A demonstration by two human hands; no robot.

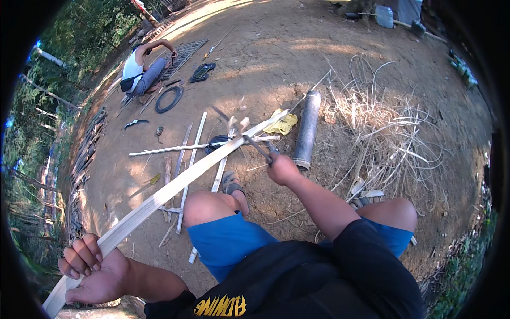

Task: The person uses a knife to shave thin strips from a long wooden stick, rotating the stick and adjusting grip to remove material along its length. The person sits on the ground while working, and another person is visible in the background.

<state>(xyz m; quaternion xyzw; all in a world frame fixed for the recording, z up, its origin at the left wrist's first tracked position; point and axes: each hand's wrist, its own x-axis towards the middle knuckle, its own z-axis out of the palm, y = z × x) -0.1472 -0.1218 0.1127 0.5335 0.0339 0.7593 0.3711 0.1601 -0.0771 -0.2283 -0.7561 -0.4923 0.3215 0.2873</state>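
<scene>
A long, pale wooden strip (175,186) slants across the view from the lower left to the middle. My left hand (98,271) is closed round its near end, palm up. My right hand (281,169) grips the handle of a long-bladed knife (258,148), whose blade crosses the strip near its far end. Curled wood shavings (239,124) stand up at the blade. Under the strip's far part lie a yellow plastic bag (281,123) and a thinner stick (175,149). Part of the blade is blurred or hidden behind the strip.
A dark pipe (307,130) lies right of my right hand, beside a heap of thin shavings (377,138). More strips (197,141) lie by my left leg. A person (143,69) crouches over a slatted frame (186,56) at the far left, near a black coil (169,100).
</scene>
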